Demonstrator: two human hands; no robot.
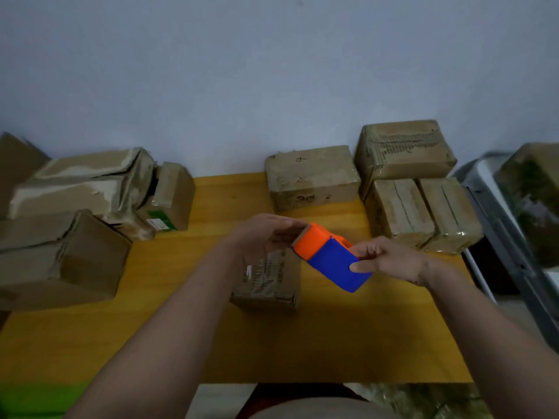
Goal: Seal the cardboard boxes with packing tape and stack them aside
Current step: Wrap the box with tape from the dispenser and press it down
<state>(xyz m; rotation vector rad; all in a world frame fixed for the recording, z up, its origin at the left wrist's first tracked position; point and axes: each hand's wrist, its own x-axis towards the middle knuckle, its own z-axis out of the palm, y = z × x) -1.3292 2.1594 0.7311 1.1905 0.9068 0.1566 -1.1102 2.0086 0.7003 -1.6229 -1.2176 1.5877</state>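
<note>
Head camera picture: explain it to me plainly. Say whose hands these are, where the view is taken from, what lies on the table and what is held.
There is no machine here. A person wears a camera on the head, looking forward and down at their own bare arms. The right hand grips a blue and orange tape dispenser; the left hand touches its orange end. Under them, on the yellow table, sits a small cardboard box. Crumpled boxes lie at the left; tape-wrapped boxes are stacked at the right, against the wall.

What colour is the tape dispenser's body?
Blue, with an orange front end; the head view shows the tape dispenser held in the right hand.
</note>
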